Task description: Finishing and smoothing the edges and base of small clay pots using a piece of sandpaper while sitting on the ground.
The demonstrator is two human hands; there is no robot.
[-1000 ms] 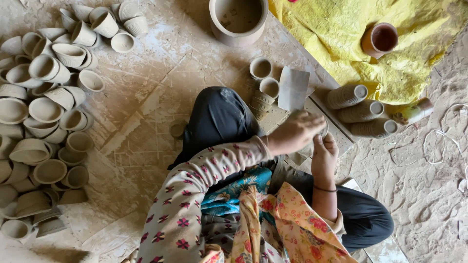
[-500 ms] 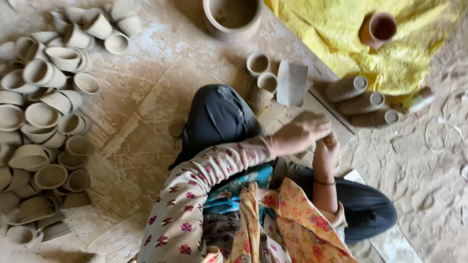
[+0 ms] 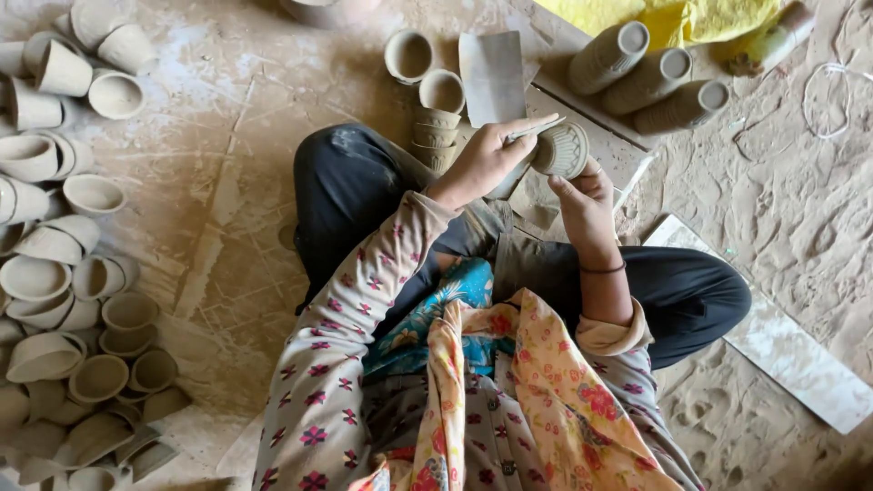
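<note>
A person sat cross-legged on a dusty, sandy floor, in dark trousers, a flower-printed sleeve and an orange floral scarf, seen from directly above. The right hand gripped a small grey clay cup from below, fingers curled around its body and its ribbed base turned up toward the camera, in front of the knees. The left hand was closed on a thin metal tool, pinched between thumb and fingers, its tip touching the cup's rim — hand, tool and cup meeting at one spot.

Just beyond the hands stood a short stack of unfired cups, with two more open cups beside it and a flat grey rectangular sheet lying at a slight tilt next to them. Three long rolls of nested cups lay on their sides to the right, against a wooden plank. Behind them a crumpled yellow cloth covered the ground, a small bottle-shaped container resting at its edge; whether it bore a label could not be told.

On the far left, dozens of pale clay bowls and cups lay heaped — some upright, some tipped over. A pale rectangular slab lay on the sand at right, near a loop of white cord.
</note>
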